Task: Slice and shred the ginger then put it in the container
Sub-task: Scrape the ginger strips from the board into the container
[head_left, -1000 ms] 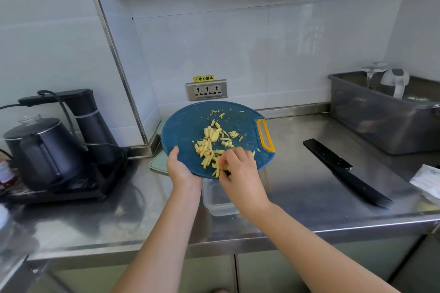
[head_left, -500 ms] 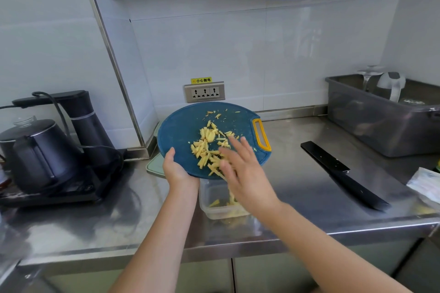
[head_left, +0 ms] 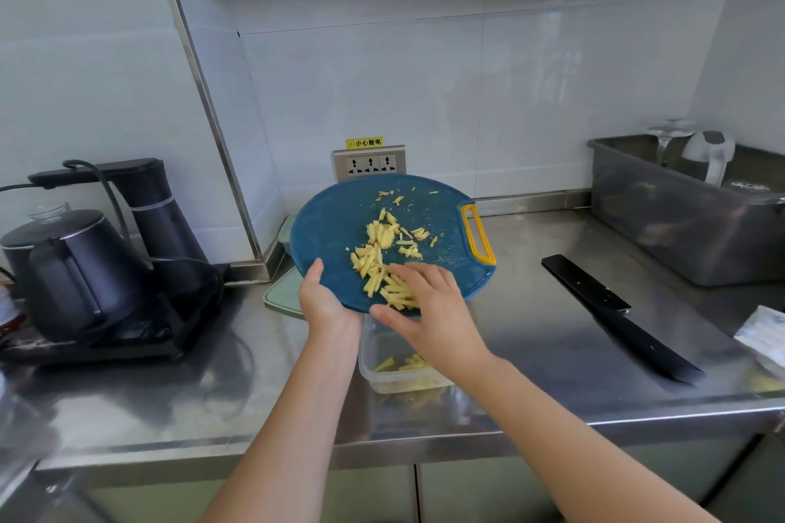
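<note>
Head view: the cutting board [head_left: 340, 225] is held tilted, its lower edge above the container [head_left: 374, 379]. The left hand [head_left: 325, 301] grips that lower edge, thumb on the top face, other fingers hidden beneath. The right hand [head_left: 429, 310] lies at the same edge, just right of the left hand, fingers [head_left: 408, 272] loosely extended and resting on the ginger shreds [head_left: 376, 251]; it pinches nothing. Most shreds sit at the board's middle, up-slope from the right fingertips. A smaller portion lies in the container below the board. The right hand is nearer the pile. Likely sweep direction: from board centre toward the lower edge. The knife [head_left: 616, 310] lies well right of the board.
</note>
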`<state>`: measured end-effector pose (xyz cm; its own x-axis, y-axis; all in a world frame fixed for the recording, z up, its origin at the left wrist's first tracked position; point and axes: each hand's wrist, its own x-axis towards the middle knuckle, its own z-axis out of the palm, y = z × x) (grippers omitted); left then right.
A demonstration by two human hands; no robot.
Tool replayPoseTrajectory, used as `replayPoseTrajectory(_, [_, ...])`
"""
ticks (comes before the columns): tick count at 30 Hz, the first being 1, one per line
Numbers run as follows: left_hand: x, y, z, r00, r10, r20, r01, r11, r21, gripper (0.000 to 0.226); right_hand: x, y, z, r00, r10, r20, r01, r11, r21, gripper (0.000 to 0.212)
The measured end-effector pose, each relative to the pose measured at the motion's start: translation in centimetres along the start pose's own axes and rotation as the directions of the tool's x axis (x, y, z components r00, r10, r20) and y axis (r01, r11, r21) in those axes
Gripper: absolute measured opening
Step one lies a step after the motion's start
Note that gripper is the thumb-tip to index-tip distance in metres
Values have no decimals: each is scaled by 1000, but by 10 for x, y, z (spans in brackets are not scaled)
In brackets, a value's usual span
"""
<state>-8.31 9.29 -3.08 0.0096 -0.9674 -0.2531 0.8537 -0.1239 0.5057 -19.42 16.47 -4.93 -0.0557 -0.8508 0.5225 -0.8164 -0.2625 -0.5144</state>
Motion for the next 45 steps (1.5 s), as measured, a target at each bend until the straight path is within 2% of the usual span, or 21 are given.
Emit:
replayPoseTrajectory(2, [-3,1,4,1000,-21,1,21,1000,13,28,4,0,6,998,30,-54,-29,999,14,59])
replayPoseTrajectory(5, [-4,2,7,999,-34,32,34,999,-2,31,9,-2,11,979,81,-185,-68,995,74,36])
replayPoseTrajectory(7, [-4,2,8,999,-28,34,28,1000,-12,32,10,-4,13,974,88,-208,-69,993,95,20])
replayPoseTrajectory(10, [-6,2,9,999,-7,40,8,1000,-26,31,5,-7,16,975,92,-202,-64,988,139,9])
replayPoseTrajectory(16, [-7,2,8,1000,4,-4,-4,1000,0,27,-10,-12,15,987,76,-144,-60,992,115,9])
replayPoseTrajectory(22, [-6,2,7,998,15,-56,-14,1000,21,28,-25,-11,5,995,24,-96,-18,997,70,20])
replayPoseTrajectory(25, [-4,2,10,998,20,-55,-18,999,33,30,-28,-11,3,992,7,-127,8,993,118,24])
replayPoseTrajectory(28, [-3,2,13,999,0,-52,3,999,52,32,-19,-12,-4,990,22,-141,11,974,227,18])
replayPoseTrajectory(30, [-2,3,12,999,-7,-41,10,998,67,34,-6,-12,-11,994,23,-110,11,954,301,18])
replayPoseTrajectory(33, [2,4,10,999,-17,-45,20,997,72,33,25,-7,-24,999,0,-52,14,962,272,28])
replayPoseTrajectory(38, [3,6,10,999,-36,-39,38,998,45,26,101,23,-39,975,141,170,-159,982,97,48])
replayPoseTrajectory(41, [4,6,6,997,-71,-28,73,994,83,27,135,33,-32,940,208,270,-247,961,121,55])
replayPoseTrajectory(43, [4,4,6,996,-85,-28,88,991,101,29,145,28,-24,927,171,334,-234,959,159,59])
replayPoseTrajectory(45, [5,4,9,996,-83,-16,84,991,100,27,143,17,-15,915,70,397,-145,976,161,56])
